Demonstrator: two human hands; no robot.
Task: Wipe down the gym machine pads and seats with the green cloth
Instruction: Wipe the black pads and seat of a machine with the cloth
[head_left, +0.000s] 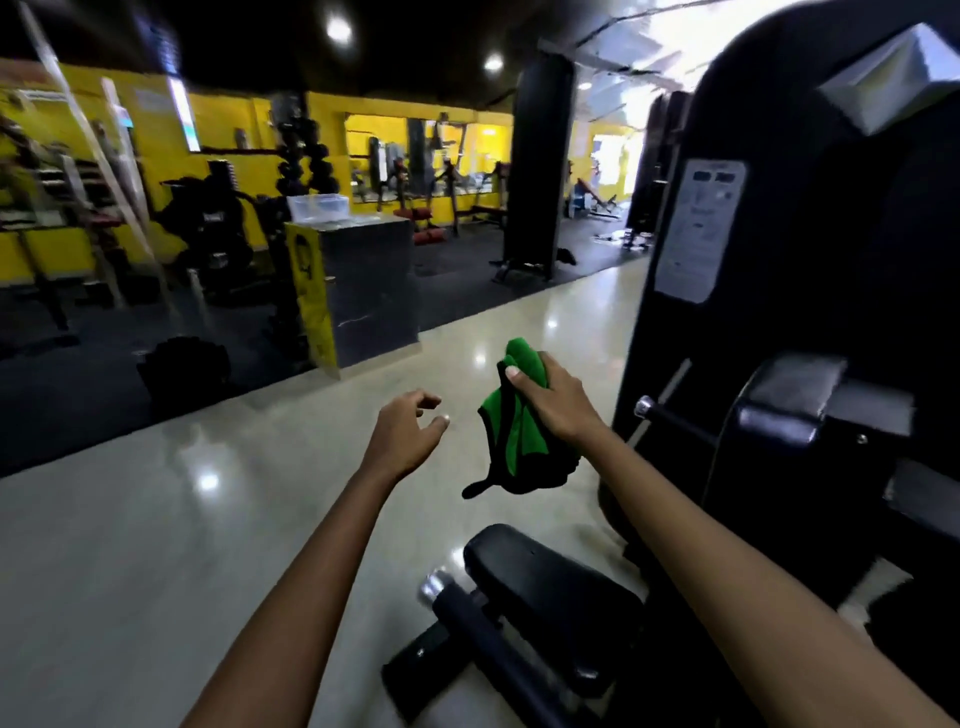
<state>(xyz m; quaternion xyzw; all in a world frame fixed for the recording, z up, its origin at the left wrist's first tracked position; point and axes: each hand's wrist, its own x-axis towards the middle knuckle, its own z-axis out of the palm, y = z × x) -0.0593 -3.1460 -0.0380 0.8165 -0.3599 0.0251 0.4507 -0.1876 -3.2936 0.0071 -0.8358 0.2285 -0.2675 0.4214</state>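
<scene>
both forearms reached out from the bottom of the view, and low between them sat a black padded seat (545, 587) on a dark bar with a chrome end cap (435, 582). above it, in the air and touching nothing, hung the green cloth (511, 431) — bunched at the top, its black-edged folds drooping down toward the seat but well clear of it. the right hand (553, 400) gripped it firmly, thumb pressed across the front and fingers curled round the wad. the left hand (410, 428) hovered just beside the cloth, apart from it, fingers loosely curled and holding nothing.

as for progress, the pictures gave little to go on: no damp streak or sheen could be made out on the seat, so i could not tell whether it had been wiped. judging from the cloth held off every surface, the wiping here seemed not under way at this moment — the seat below and a second black pad (795, 400) on the tall black machine (779, 182) to the right both looked left to do.

the right arm stretched forward with the wrist bent slightly down; the left arm ran parallel, palm turned inward toward the cloth, as if ready to help refold or spread it.

farther out lay a pale glossy floor (156, 545), a grey and yellow counter (358, 286) with a clear tub (318, 205) on top, and yellow walls with more equipment, blurred.
</scene>
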